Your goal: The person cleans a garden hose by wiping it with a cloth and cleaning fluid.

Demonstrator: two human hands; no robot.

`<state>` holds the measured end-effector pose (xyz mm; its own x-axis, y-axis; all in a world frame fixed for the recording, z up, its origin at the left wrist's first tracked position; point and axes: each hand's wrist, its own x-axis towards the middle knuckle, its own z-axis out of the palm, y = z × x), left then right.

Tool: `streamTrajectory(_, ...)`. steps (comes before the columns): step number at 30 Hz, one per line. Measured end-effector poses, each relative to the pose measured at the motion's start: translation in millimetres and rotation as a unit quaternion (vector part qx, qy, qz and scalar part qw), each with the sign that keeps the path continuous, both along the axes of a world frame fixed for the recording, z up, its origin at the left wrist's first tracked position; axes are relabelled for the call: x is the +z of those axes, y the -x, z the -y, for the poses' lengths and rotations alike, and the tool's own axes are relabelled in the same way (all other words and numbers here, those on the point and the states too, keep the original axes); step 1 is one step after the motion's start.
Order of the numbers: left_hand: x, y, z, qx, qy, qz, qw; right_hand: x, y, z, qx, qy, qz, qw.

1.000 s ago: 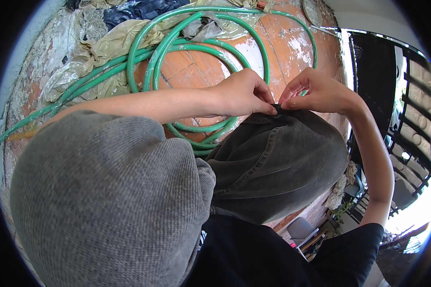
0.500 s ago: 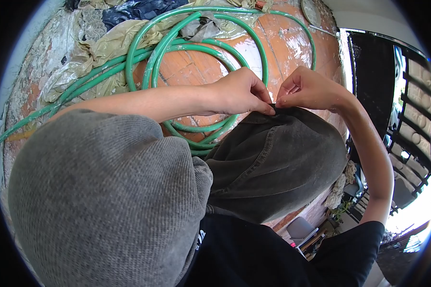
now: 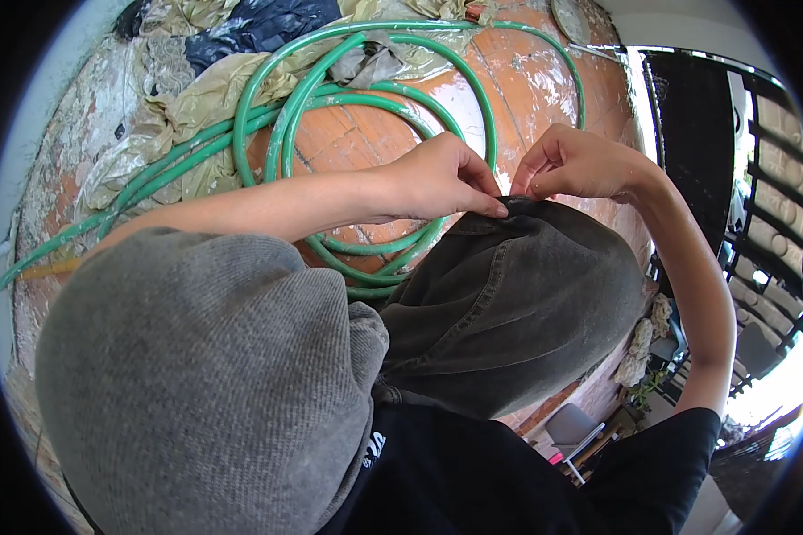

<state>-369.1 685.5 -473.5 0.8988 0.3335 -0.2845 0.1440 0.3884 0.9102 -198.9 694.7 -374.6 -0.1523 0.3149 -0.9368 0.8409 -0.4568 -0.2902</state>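
My left hand point(image 3: 439, 178) reaches in from the left, its thumb and fingers closed in a pinch at the upper edge of the dark cloth point(image 3: 526, 294). This cloth looks like a trouser leg over a bent knee, with a stitched seam down it. Close beside the left fingertips, my right hand point(image 3: 584, 165) also pinches that edge, fingers curled. Folds run out from between the two hands. Whatever small part lies inside the pinches is mostly hidden. A rounded mass of grey ribbed cloth point(image 3: 205, 374) fills the lower left, nearest the camera.
A coiled green hose point(image 3: 241, 134) lies on the wet, white-stained tiled floor point(image 3: 522, 76) beyond my hands. Crumpled beige sheeting point(image 3: 210, 102) and dark blue cloth point(image 3: 259, 31) lie upper left. On the right stand a black barred gate point(image 3: 767, 205) and a grey chair point(image 3: 569, 426).
The view has shifted slightly, and the grey cloth sits a little lower and further right. Both hands stay at the same edge of the dark cloth, still pinching.
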Motion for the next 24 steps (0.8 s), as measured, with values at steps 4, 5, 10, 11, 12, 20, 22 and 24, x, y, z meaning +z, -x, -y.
streamTrajectory(4,-0.4,0.6,-3.8,-0.018,-0.014,-0.002,1.0,2.3,-8.9,-5.9,-0.036,0.012,-0.053,0.998)
streamTrajectory(5,-3.1,0.6,-3.7,-0.015,0.014,0.015,1.0,0.9,-12.5,-7.8,-0.038,0.007,-0.054,0.998)
streamTrajectory(10,-40.0,6.2,-34.8,0.083,-0.095,0.021,0.992,-23.4,-39.5,-15.1,-0.167,-0.142,-0.027,0.975)
streamTrajectory(11,-52.8,14.0,-49.4,0.104,-0.247,-0.048,0.962,-29.2,-42.2,-15.3,-0.161,-0.157,-0.019,0.974)
streamTrajectory(12,-66.0,25.5,-64.5,0.123,-0.391,-0.115,0.905,-34.4,-44.3,-14.1,-0.163,-0.159,-0.023,0.974)
streamTrajectory(20,-117.8,82.5,-101.2,0.096,-0.688,-0.318,0.646,-84.8,-58.8,-0.6,-0.286,-0.295,-0.09,0.907)
streamTrajectory(22,-124.8,81.1,-100.0,0.1,-0.705,-0.297,0.637,-93.3,-58.2,2.1,-0.298,-0.293,-0.108,0.902)
streamTrajectory(24,-123.9,76.7,-100.1,0.11,-0.692,-0.311,0.642,-100.5,-56.4,5.0,-0.301,-0.298,-0.117,0.898)
